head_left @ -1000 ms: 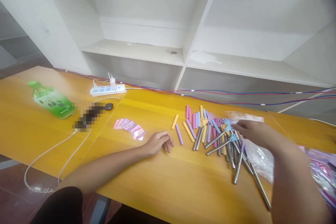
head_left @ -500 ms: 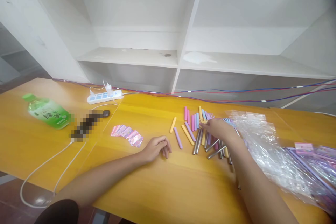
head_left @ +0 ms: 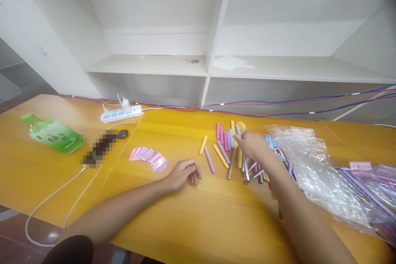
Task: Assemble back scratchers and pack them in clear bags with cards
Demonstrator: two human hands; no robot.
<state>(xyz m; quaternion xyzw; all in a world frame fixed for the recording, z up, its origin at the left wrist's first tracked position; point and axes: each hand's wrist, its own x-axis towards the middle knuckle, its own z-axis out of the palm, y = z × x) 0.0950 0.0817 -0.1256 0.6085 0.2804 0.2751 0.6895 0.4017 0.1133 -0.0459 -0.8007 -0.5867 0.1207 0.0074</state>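
Note:
My left hand [head_left: 186, 172] rests on the yellow table [head_left: 185, 222], fingers loosely curled, with nothing visible in it. Over the pile of metal rods and coloured tubes is my right hand [head_left: 252, 145], its fingers closed around something at a yellow claw-shaped head [head_left: 235, 142]; the exact grip is partly hidden. A metal rod [head_left: 231, 165] runs down from that head. Pink, purple, blue and yellow tubes [head_left: 220, 156] lie left of the right hand. Blue claw-shaped heads [head_left: 272, 143] show behind the right wrist. Small pink and purple cards [head_left: 148, 156] lie fanned out left of my left hand.
Clear plastic bags [head_left: 321, 173] cover the table at right, beside packaged pink and purple items [head_left: 361, 168]. At left are a green bottle [head_left: 54, 134], a power strip [head_left: 122, 114] and a white cable [head_left: 46, 189]. Cords run along the white shelf [head_left: 148, 65] base.
My right hand has shifted slightly over the pile, and the claw-shaped heads and rods near its fingers have changed position. My left hand stays resting on the table.

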